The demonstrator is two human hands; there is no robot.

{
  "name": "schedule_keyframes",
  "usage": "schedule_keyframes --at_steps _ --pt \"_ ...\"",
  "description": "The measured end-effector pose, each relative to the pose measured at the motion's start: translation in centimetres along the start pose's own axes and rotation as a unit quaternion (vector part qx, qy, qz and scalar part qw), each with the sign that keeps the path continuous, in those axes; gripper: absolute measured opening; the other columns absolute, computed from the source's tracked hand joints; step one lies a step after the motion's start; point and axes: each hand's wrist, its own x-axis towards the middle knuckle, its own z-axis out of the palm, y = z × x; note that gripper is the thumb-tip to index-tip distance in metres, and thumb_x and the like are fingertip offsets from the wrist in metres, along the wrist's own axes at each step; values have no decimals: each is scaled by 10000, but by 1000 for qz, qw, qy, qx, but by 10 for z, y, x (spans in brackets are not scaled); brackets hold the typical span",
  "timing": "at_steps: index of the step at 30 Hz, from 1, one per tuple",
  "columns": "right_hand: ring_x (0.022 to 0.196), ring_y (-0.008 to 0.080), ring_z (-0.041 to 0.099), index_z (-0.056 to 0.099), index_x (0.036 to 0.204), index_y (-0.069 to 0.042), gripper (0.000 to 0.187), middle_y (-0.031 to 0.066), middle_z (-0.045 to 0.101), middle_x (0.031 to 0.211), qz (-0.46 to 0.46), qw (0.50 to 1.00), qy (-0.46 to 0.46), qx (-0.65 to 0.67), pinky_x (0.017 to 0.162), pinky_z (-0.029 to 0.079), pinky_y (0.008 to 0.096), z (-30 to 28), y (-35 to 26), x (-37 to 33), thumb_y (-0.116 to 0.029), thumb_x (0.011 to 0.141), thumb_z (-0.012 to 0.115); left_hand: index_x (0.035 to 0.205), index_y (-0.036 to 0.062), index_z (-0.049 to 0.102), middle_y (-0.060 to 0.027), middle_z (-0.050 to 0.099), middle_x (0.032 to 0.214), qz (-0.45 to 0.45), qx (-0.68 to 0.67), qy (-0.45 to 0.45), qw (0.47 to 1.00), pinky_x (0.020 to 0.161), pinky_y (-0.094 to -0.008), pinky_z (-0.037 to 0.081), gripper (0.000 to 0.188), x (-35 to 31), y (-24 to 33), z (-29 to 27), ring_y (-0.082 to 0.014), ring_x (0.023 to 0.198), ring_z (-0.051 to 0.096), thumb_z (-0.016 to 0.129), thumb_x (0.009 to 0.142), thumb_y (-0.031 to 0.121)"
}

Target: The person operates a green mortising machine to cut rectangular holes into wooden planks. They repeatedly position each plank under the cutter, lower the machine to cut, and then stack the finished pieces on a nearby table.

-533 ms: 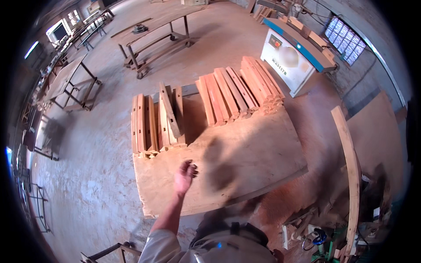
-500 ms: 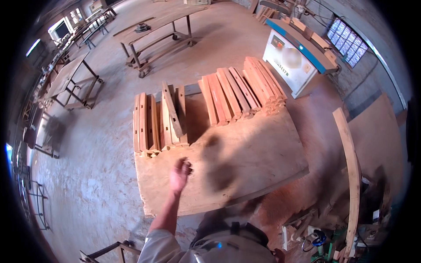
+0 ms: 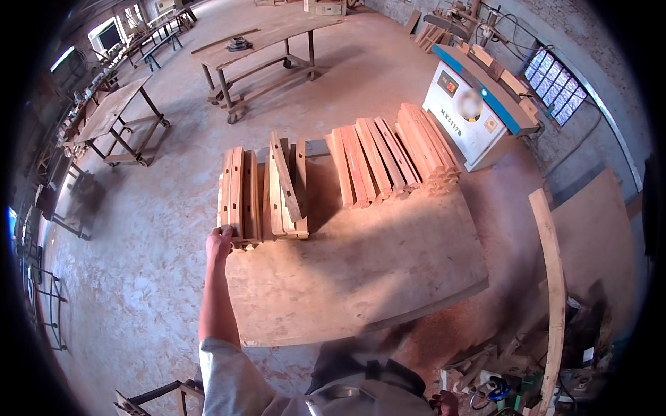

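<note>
Head view shows your left hand (image 3: 219, 240) at the near end of the left stack of slotted wooden strips (image 3: 237, 194), at the left edge of the counter (image 3: 361, 284). Your left grip is curled against that end; you cannot tell from here whether it is closed around a strip. Just right of it stands a second slotted stack (image 3: 273, 197), with one loose strip (image 3: 284, 177) lying aslant on top. Beyond a shadowed gap, a row of reddish strips (image 3: 374, 156) fills the far right of the counter. Your right hand (image 3: 445, 403) hangs low beside your body, partly cut off, its grip impossible to judge. Past the counter's far right corner stands a white-and-blue machine (image 3: 461, 111).
</note>
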Motion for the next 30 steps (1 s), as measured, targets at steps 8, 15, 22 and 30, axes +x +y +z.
schedule_keyframes --at_steps 8,15,22,30 --pt "626 180 580 577 875 -34 165 85 601 780 17 1000 -7 7 561 472 280 -8 12 -2 -190 852 525 818 21 592 -2 476 590 -62 -116 -165 977 375 -235 328 281 -8 9 -36 -84 427 408 567 861 298" --pt "661 192 612 597 886 -15 183 99 615 805 -37 997 -62 37 596 502 286 7 -9 -16 -184 848 539 902 86 554 -1 514 694 7 -386 -246 889 489 -224 380 242 -113 -12 -28 -93 558 468 565 878 327" --pt "974 171 581 490 1167 13 330 115 591 1048 -406 851 -274 -189 830 481 295 120 -129 -67 -111 872 573 1037 30 579 -63 620 763 -45 -486 -416 767 535 -251 479 325 -313 16 79 -150 605 587 675 795 224" --pt "823 318 623 460 1089 50 464 268 559 1000 -516 778 -237 -269 679 499 371 102 -174 -114 -269 808 646 1072 11 558 -45 594 831 19 -216 -677 703 656 -263 466 245 -521 17 176 -130 731 561 543 897 181"
